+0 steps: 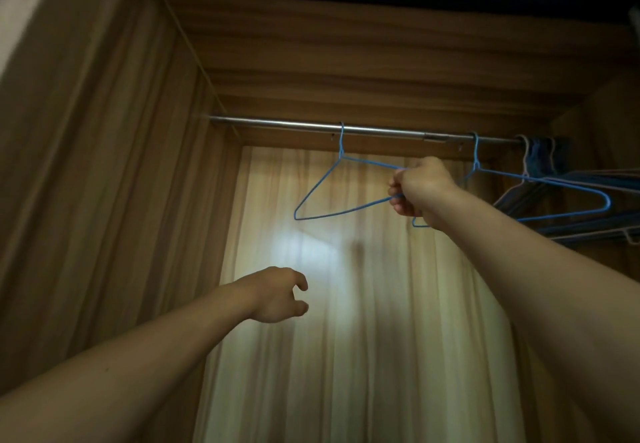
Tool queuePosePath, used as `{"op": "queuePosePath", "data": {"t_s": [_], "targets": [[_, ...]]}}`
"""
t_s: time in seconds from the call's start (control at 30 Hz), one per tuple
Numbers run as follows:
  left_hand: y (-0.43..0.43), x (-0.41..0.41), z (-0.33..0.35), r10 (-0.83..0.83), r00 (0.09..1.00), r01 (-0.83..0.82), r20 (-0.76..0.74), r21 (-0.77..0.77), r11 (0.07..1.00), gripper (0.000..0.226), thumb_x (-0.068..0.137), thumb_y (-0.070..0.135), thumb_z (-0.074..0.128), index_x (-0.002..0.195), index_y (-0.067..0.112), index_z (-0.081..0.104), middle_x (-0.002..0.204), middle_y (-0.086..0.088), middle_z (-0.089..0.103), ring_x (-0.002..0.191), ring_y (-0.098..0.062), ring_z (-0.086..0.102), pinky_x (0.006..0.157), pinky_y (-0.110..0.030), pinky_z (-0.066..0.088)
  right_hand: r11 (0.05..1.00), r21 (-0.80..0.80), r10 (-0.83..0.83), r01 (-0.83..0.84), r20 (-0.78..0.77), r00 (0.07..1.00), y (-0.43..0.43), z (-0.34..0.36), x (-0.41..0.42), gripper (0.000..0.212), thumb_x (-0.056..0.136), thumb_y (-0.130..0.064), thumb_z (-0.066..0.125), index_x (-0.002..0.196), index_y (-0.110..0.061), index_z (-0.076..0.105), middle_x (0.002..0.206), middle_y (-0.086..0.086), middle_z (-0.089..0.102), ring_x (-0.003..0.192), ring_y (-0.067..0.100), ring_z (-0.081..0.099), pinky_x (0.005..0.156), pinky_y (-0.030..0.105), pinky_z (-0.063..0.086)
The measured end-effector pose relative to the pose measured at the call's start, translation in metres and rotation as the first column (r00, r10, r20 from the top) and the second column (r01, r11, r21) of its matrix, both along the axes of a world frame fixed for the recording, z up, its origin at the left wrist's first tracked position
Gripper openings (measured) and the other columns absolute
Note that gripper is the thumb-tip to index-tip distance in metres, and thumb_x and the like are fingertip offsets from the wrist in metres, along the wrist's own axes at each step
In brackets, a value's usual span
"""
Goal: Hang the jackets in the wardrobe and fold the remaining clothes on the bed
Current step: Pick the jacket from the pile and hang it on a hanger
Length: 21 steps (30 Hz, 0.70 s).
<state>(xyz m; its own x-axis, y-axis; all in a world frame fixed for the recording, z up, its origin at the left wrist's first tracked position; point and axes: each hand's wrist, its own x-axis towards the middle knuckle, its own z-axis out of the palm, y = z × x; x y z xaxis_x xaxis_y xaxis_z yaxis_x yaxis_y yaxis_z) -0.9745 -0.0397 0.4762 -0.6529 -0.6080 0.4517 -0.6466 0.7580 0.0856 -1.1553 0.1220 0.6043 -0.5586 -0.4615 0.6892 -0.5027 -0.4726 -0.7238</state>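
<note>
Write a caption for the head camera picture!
The right hand grips a blue wire hanger on the wardrobe rail; left hand hovers below, empty.

- Thin blue wire hanger (323, 186), smooth coating, gripped in the right hand (417, 188).
- Rail (294, 125) above that hand: polished metal, dull sheen.
- Wardrobe wall (104, 165) left of the left hand (277, 295): wood-grain, matt.
- Back panel (363, 321) behind both hands: pale wood-grain, slightly glossy.

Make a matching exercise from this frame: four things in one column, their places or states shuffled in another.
1 left hand; 2 right hand; 3 blue wire hanger nearest the left wall; 4 bunched wire hangers.
A at the right end of the steel rod; B empty, fingers loosely curled; C gripping the blue hanger; D hooked mid-rod.
Pairs: 1-B, 2-C, 3-D, 4-A.
</note>
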Motion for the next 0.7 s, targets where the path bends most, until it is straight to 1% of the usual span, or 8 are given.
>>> {"op": "queuePosePath", "data": {"t_s": [0.1, 0.2, 0.27, 0.37, 0.43, 0.53, 0.6, 0.7], "targets": [[-0.007, 0.014, 0.002, 0.023, 1.000, -0.023, -0.019, -0.012, 1.000, 0.051, 0.097, 0.045, 0.057, 0.144, 0.028, 0.047, 0.121, 0.010, 0.068, 0.113, -0.014, 0.057, 0.097, -0.031, 0.047, 0.993, -0.101, 0.072, -0.059, 0.126, 0.989, -0.002, 0.005, 0.009, 0.020, 0.107, -0.013, 0.036, 0.098, -0.011, 0.054, 0.071, 0.007, 0.052, 0.049, 0.018, 0.042, 0.034, 0.016, 0.039], [-0.014, 0.023, 0.006, 0.035, 0.998, -0.036, -0.046, -0.021, 0.999, 0.048, 0.096, 0.045, 0.058, 0.140, 0.028, 0.052, 0.116, 0.012, 0.069, 0.102, -0.011, 0.056, 0.093, -0.031, 0.048, 0.991, -0.137, 0.003, 0.000, 0.024, 1.000, -0.002, 0.004, 0.011, 0.023, 0.109, -0.017, 0.037, 0.097, -0.009, 0.055, 0.073, 0.007, 0.054, 0.051, 0.018, 0.044, 0.042, 0.024, 0.047], [-0.018, 0.028, 0.009, 0.034, 0.994, -0.042, -0.109, -0.075, 0.996, 0.042, 0.095, 0.043, 0.059, 0.134, 0.028, 0.058, 0.107, 0.015, 0.068, 0.096, -0.009, 0.056, 0.087, -0.028, 0.047, 0.984, -0.179, 0.000, 0.000, -0.003, 1.000, 0.000, -0.002, 0.009, 0.026, 0.109, -0.019, 0.039, 0.091, -0.010, 0.055, 0.072, 0.006, 0.054, 0.049, 0.016, 0.044, 0.044, 0.025, 0.047], [-0.020, 0.028, 0.010, -0.032, 0.943, -0.035, -0.331, -0.196, 0.980, 0.031, 0.092, 0.040, 0.058, 0.120, 0.029, 0.067, 0.092, 0.020, 0.067, 0.086, -0.006, 0.061, 0.083, -0.029, 0.052, 0.973, -0.230, -0.001, -0.001, -0.011, 1.000, 0.003, -0.019, 0.001, 0.028, 0.106, -0.020, 0.043, 0.084, -0.012, 0.059, 0.064, 0.001, 0.056, 0.044, 0.012, 0.044, 0.038, 0.021, 0.042], [-0.020, 0.022, 0.010, -0.127, 0.855, -0.024, -0.503, -0.281, 0.959, 0.025, 0.091, 0.037, 0.057, 0.112, 0.029, 0.068, 0.086, 0.020, 0.064, 0.081, -0.004, 0.061, 0.079, -0.031, 0.052, 0.967, -0.253, 0.009, -0.008, 0.003, 1.000, 0.005, -0.035, -0.007, 0.026, 0.101, -0.017, 0.048, 0.079, -0.012, 0.062, 0.060, -0.001, 0.058, 0.040, 0.011, 0.045, 0.037, 0.021, 0.038], [-0.021, 0.011, 0.009, -0.207, 0.736, -0.014, -0.644, -0.320, 0.947, 0.027, 0.093, 0.034, 0.059, 0.117, 0.023, 0.067, 0.103, 0.009, 0.063, 0.096, -0.015, 0.061, 0.085, -0.033, 0.049, 0.974, -0.221, 0.056, -0.044, 0.045, 0.997, 0.005, -0.067, -0.019, 0.019, 0.091, -0.012, 0.053, 0.076, -0.009, 0.065, 0.060, 0.003, 0.061, 0.040, 0.015, 0.047, 0.038, 0.021, 0.035], [-0.025, 0.002, 0.003, -0.164, 0.725, -0.040, -0.669, -0.278, 0.960, 0.039, 0.094, 0.036, 0.060, 0.129, 0.019, 0.062, 0.124, -0.003, 0.059, 0.117, -0.024, 0.054, 0.098, -0.037, 0.044, 0.985, -0.159, 0.073, -0.065, 0.047, 0.996, 0.003, -0.093, -0.029, 0.017, 0.088, -0.012, 0.055, 0.076, -0.007, 0.067, 0.061, 0.004, 0.062, 0.039, 0.016, 0.048, 0.037, 0.021, 0.034], [-0.031, -0.010, -0.018, 0.013, 0.756, -0.157, -0.655, -0.162, 0.974, 0.060, 0.095, 0.050, 0.056, 0.146, 0.020, 0.047, 0.145, -0.007, 0.046, 0.136, -0.028, 0.040, 0.108, -0.042, 0.034, 0.991, -0.018, 0.136, -0.136, 0.020, 0.991, 0.002, -0.139, -0.048, 0.019, 0.089, -0.012, 0.055, 0.077, -0.004, 0.068, 0.062, 0.007, 0.065, 0.040, 0.019, 0.050, 0.038, 0.022, 0.035]]}}
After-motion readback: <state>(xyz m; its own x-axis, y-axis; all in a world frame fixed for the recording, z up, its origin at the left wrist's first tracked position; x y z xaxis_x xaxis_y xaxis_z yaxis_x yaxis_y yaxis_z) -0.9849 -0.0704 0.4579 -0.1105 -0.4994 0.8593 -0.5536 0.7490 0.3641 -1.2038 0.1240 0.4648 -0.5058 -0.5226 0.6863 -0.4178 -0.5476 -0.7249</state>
